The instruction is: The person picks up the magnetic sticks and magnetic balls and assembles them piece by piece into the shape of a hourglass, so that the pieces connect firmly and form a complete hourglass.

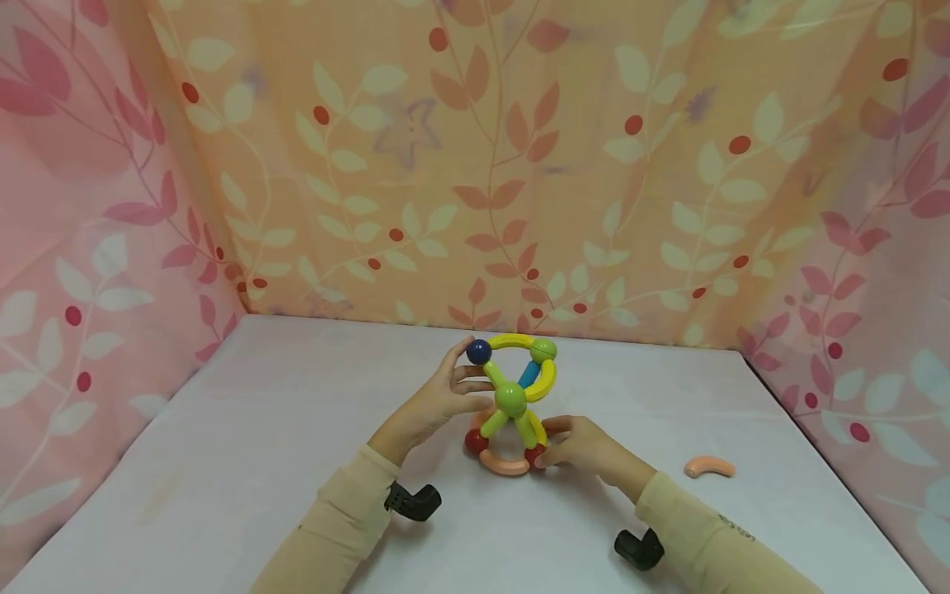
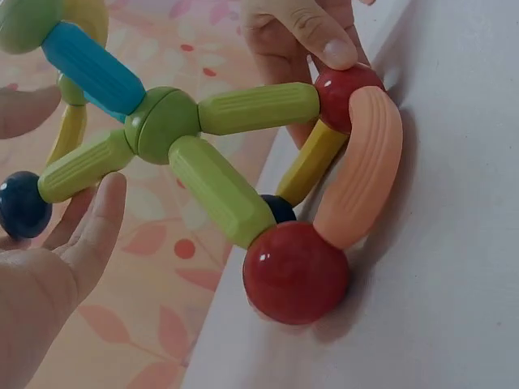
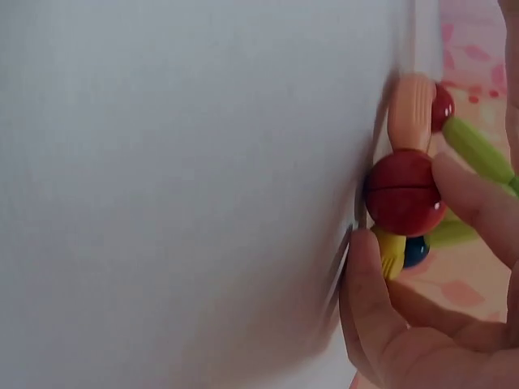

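Observation:
A toy model of coloured balls and rods (image 1: 510,399) stands upright on the table, with yellow curved rods on top and red balls at its foot. My left hand (image 1: 438,394) holds its upper left part, fingers around the dark blue ball (image 1: 478,351) and a green rod (image 2: 85,166). At the lower right, my right hand (image 1: 586,445) pinches a red ball (image 3: 404,193) between thumb and fingers. An orange curved rod (image 2: 365,166) joins that ball to the other front red ball (image 2: 296,272). Parts of the model's back are hidden.
A loose orange curved rod (image 1: 709,467) lies on the white tabletop (image 1: 223,462), right of my right hand. Patterned cloth (image 1: 490,165) hangs behind the table and along both sides. A black wrist mount (image 1: 413,502) sticks out from each sleeve.

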`<state>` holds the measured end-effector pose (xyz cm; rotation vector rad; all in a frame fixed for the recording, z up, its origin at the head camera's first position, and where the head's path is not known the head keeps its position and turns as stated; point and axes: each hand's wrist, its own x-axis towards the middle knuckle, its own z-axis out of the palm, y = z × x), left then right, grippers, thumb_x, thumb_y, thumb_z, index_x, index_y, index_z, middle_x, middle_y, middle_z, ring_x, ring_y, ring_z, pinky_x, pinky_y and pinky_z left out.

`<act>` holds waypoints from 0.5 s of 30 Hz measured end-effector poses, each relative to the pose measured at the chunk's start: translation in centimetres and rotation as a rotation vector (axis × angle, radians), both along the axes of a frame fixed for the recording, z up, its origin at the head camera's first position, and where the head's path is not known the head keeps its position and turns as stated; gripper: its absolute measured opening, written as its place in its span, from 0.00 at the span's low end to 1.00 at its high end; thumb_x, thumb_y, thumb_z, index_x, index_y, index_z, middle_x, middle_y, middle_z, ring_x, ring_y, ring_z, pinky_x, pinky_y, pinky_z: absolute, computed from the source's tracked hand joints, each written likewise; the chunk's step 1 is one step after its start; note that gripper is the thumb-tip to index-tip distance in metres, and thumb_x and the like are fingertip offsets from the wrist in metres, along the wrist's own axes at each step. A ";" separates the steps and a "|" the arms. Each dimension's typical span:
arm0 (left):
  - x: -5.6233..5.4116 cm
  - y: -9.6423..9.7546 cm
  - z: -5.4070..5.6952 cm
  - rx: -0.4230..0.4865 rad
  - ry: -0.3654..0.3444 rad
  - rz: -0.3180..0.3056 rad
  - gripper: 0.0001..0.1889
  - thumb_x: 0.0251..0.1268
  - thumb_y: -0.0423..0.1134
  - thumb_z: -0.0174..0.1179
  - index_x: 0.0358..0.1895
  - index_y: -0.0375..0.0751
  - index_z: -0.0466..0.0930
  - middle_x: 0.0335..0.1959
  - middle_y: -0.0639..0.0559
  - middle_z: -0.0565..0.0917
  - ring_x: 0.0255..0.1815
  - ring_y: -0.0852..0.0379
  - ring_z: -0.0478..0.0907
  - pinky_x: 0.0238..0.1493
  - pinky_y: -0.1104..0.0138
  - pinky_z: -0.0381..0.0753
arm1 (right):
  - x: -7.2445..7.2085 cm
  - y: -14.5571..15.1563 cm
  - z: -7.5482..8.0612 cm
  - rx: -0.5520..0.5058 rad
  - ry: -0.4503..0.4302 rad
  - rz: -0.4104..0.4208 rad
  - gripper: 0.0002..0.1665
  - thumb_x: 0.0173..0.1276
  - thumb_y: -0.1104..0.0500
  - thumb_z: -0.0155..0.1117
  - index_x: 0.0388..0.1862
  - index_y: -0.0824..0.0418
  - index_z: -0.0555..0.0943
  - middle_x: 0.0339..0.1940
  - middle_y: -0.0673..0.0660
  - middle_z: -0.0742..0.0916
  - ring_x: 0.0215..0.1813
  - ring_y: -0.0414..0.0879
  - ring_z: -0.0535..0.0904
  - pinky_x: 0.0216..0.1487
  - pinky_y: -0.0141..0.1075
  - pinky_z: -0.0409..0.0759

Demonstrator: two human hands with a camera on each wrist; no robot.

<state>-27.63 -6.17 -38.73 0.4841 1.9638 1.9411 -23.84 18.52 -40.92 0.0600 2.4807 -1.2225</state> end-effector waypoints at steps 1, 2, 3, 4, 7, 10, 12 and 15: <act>0.0 0.0 0.0 0.000 0.006 0.006 0.50 0.64 0.30 0.63 0.80 0.55 0.38 0.70 0.35 0.68 0.69 0.41 0.72 0.71 0.48 0.70 | -0.1 0.2 0.1 -0.004 -0.001 0.011 0.39 0.53 0.59 0.77 0.65 0.65 0.75 0.59 0.59 0.82 0.47 0.47 0.79 0.53 0.42 0.82; 0.0 0.0 -0.1 -0.001 0.016 0.012 0.48 0.65 0.30 0.62 0.80 0.54 0.40 0.69 0.35 0.70 0.68 0.41 0.73 0.70 0.49 0.71 | -0.2 0.5 0.1 -0.003 0.000 0.020 0.39 0.53 0.59 0.77 0.65 0.64 0.76 0.59 0.59 0.82 0.48 0.48 0.79 0.55 0.44 0.81; -0.1 -0.1 -0.1 -0.001 0.024 0.021 0.45 0.66 0.30 0.61 0.79 0.53 0.44 0.68 0.36 0.71 0.67 0.42 0.74 0.70 0.50 0.72 | -0.4 0.7 0.2 0.003 0.003 0.033 0.38 0.54 0.59 0.76 0.65 0.64 0.76 0.60 0.59 0.82 0.49 0.48 0.79 0.57 0.46 0.80; -0.1 -0.1 -0.2 0.002 0.028 0.030 0.43 0.67 0.29 0.61 0.79 0.53 0.47 0.67 0.37 0.73 0.67 0.43 0.74 0.69 0.51 0.73 | -0.5 0.9 0.2 0.002 0.002 0.039 0.38 0.54 0.60 0.76 0.65 0.63 0.76 0.61 0.60 0.82 0.50 0.48 0.78 0.57 0.47 0.80; -0.1 -0.2 -0.1 0.007 0.042 0.050 0.37 0.67 0.30 0.61 0.76 0.51 0.55 0.66 0.41 0.76 0.65 0.47 0.76 0.69 0.54 0.74 | -1.1 1.6 0.2 0.014 0.003 0.073 0.36 0.55 0.61 0.73 0.65 0.62 0.77 0.62 0.60 0.82 0.51 0.49 0.77 0.58 0.49 0.79; 0.0 -0.3 0.1 0.010 0.046 0.050 0.35 0.66 0.30 0.61 0.74 0.50 0.59 0.67 0.43 0.76 0.64 0.50 0.77 0.70 0.54 0.73 | -1.8 2.4 0.1 -0.007 -0.014 0.106 0.35 0.57 0.62 0.71 0.66 0.62 0.76 0.62 0.60 0.82 0.52 0.49 0.77 0.56 0.46 0.79; 0.1 -0.4 0.2 0.004 0.056 0.039 0.35 0.66 0.31 0.62 0.74 0.49 0.59 0.68 0.43 0.76 0.63 0.50 0.77 0.69 0.55 0.74 | -2.3 2.9 0.0 -0.026 -0.021 0.128 0.35 0.57 0.62 0.70 0.66 0.61 0.76 0.62 0.60 0.82 0.54 0.49 0.77 0.56 0.44 0.79; 0.2 -0.6 0.4 0.006 0.062 0.011 0.35 0.66 0.31 0.62 0.74 0.48 0.58 0.69 0.42 0.75 0.63 0.46 0.77 0.69 0.55 0.74 | -2.9 3.5 -0.2 -0.067 -0.030 0.158 0.35 0.58 0.62 0.68 0.67 0.63 0.75 0.62 0.61 0.83 0.57 0.50 0.78 0.57 0.44 0.79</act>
